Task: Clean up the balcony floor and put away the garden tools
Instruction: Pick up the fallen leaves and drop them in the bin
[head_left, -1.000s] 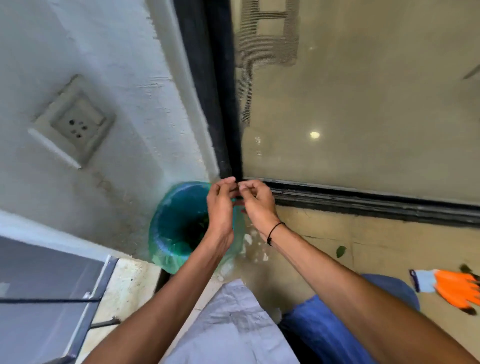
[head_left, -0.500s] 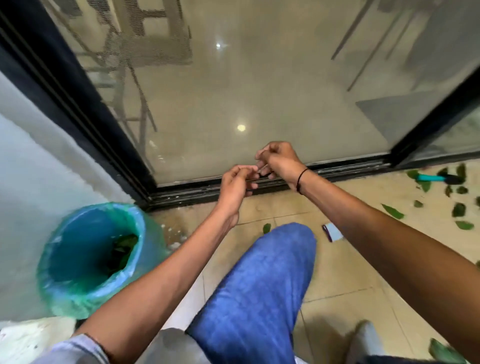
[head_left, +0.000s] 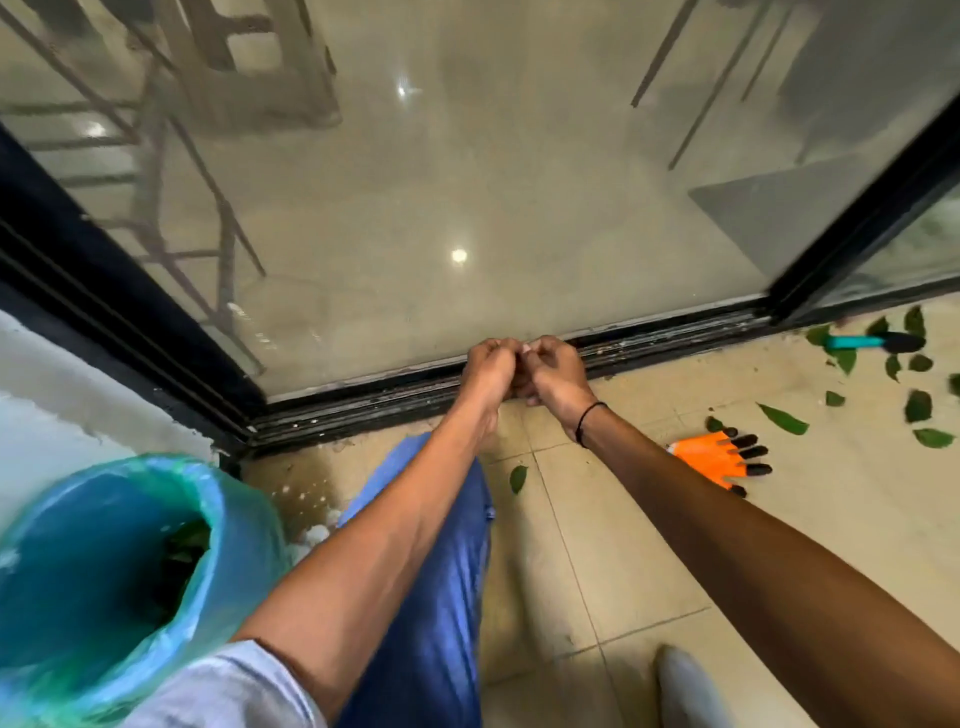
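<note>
Black sliding-door track (head_left: 649, 338) just beyond the curled fingers (head_left: 498, 348), left hand (head_left: 488, 371) and right hand (head_left: 556, 376) touching, any grasped object undiscernible, orange claw-tipped glove (head_left: 714, 460) on tiled floor (head_left: 597, 545) right of them, green-lined bin (head_left: 104, 571) lower left, scattered green leaves (head_left: 782, 418) far right.

Bare tile (head_left: 649, 561) lies open to your right; the lined bin (head_left: 104, 582) blocks your left, the glass door (head_left: 467, 182) walls off ahead, an orange glove (head_left: 714, 457) and scattered leaves (head_left: 782, 418) lie beyond.

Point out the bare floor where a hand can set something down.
Free: tan tiles between the blue trouser leg and the orange glove with black fingertips, holding one stray leaf. Crowded: the right corner, where scattered green leaves surround the teal-handled tool.
</note>
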